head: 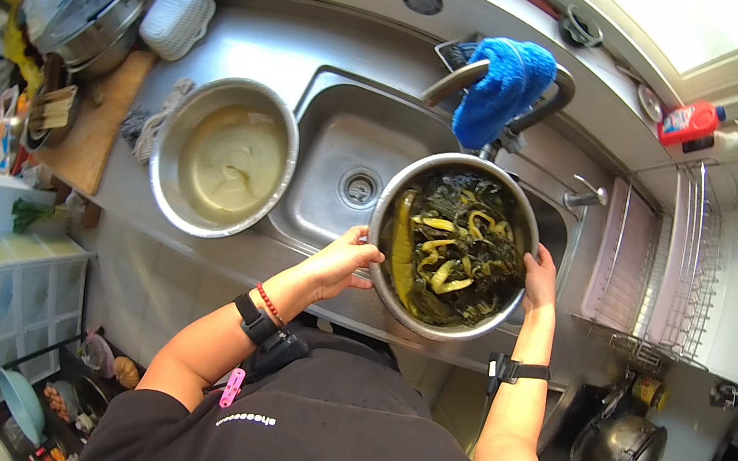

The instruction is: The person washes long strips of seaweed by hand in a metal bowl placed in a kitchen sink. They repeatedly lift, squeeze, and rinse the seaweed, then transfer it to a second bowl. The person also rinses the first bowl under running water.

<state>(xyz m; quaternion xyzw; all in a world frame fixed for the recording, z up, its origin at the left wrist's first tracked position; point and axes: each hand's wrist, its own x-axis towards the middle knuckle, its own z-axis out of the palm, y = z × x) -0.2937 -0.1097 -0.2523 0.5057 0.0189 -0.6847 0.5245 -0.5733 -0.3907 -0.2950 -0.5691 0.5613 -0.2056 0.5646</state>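
Note:
Both my hands grip a round steel basin [371,282] by opposite sides of its rim. Dark leafy greens with yellow-green stems [454,245], which look like pickled mustard greens, lie in it. My left hand [343,263] has its thumb and fingers at the basin's left side. At the right rim, my right hand [540,280] holds on with its fingers partly hidden behind the metal. The basin covers part of the divide between the steel sink [338,130] and a smaller sink bowl [557,222]. To the left, a second steel basin [166,152] contains cloudy yellowish water [232,160].
A blue towel [502,92] drapes over the faucet [561,90]. On the left stand a wooden cutting board [93,148], a white woven basket [175,22] and a stacked pot [93,19]. A wire dish rack [689,262] is at the right, with a lidded metal pan [622,460] below it.

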